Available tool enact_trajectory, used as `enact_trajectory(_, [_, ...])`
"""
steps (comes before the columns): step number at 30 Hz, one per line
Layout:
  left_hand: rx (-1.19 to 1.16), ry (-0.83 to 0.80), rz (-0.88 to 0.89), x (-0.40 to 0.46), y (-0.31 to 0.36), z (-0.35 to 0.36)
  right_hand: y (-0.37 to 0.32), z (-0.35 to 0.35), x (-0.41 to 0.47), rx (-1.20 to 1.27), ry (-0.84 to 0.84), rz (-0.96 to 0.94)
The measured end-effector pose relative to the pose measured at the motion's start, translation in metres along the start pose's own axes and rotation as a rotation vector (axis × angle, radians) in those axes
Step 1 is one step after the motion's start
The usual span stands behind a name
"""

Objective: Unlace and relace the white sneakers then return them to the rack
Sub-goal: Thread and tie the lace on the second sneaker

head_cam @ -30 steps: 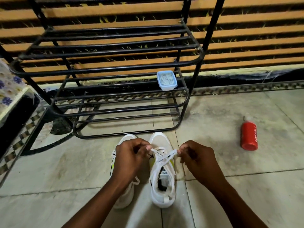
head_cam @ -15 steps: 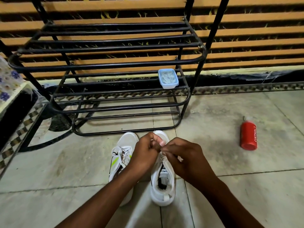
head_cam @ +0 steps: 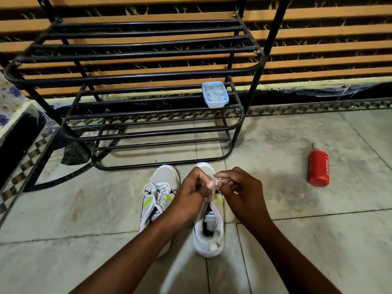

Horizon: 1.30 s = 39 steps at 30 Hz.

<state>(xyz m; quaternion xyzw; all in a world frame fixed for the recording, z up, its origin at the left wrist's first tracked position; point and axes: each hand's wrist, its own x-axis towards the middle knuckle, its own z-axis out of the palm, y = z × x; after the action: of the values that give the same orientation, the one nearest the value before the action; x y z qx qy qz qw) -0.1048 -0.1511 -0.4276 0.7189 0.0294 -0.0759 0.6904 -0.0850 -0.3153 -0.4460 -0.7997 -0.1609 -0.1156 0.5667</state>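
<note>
Pinching the white lace between thumb and curled fingers, your left hand sits over the forepart of the right sneaker. Your right hand meets it from the right, fingers curled, also gripping the lace at the same spot. Both hands are directly above the eyelets of that shoe, which stands on the tiled floor, toe pointing far, just near of the rack. The left sneaker stands just beside it on the left, touching or nearly so (your left forearm covers its heel), with its lace lying loose over the tongue. On the rack's lower shelf, far right, rests a blue-rimmed container. A red bottle lies on the floor well apart to the right.
</note>
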Motion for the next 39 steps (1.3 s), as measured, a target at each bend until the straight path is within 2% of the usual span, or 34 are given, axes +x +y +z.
enact_trajectory(10, [0.127,0.175,0.063,-0.001,0.000,-0.013,0.013,0.000,0.002,0.155,-0.162,0.139])
enact_trajectory(13, [0.189,0.168,0.073,0.000,-0.005,-0.015,0.012,0.002,0.004,0.111,-0.132,0.132])
enact_trajectory(16, [0.201,0.171,0.102,-0.002,-0.006,-0.013,0.015,0.002,0.006,-0.055,-0.071,0.022])
enact_trajectory(20, [0.104,0.143,0.077,-0.003,-0.004,-0.013,0.022,0.002,0.004,-0.239,-0.028,-0.124])
enact_trajectory(26, [0.069,0.097,-0.020,0.002,-0.003,-0.010,0.016,0.011,-0.004,-0.249,0.033,-0.113])
enact_trajectory(29, [0.092,0.125,-0.006,0.003,-0.007,-0.008,0.015,0.014,-0.006,-0.214,0.039,-0.091])
enact_trajectory(31, [0.194,0.165,0.073,0.004,-0.009,-0.010,0.012,0.014,-0.008,-0.184,0.041,-0.102])
enact_trajectory(35, [0.579,0.253,0.228,0.001,-0.009,-0.020,0.008,0.009,-0.011,-0.108,0.093,-0.054])
enact_trajectory(39, [0.900,0.229,0.343,-0.008,-0.012,-0.036,0.010,-0.006,-0.022,-0.153,0.129,-0.030])
